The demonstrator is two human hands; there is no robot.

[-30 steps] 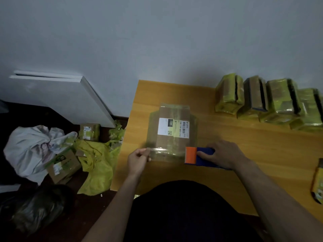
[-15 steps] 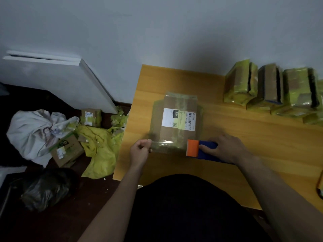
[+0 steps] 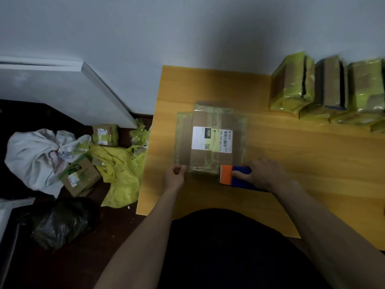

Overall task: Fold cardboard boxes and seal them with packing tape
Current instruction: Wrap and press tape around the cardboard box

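My flattened cardboard box (image 3: 210, 140) lies near the table's (image 3: 291, 163) left edge, with bare wood between it and the far edge. A row of yellow-wrapped parcels (image 3: 325, 90) blocks the far right corner. Between box and parcels runs an open lane. My left hand (image 3: 174, 177) and right hand (image 3: 263, 174), which grips the tape dispenser (image 3: 234, 177), fill the box's near side; the table's near right stays open.

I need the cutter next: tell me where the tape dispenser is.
In the head view, the dispenser is on the table, gripped by the right hand, at the box's near right corner.
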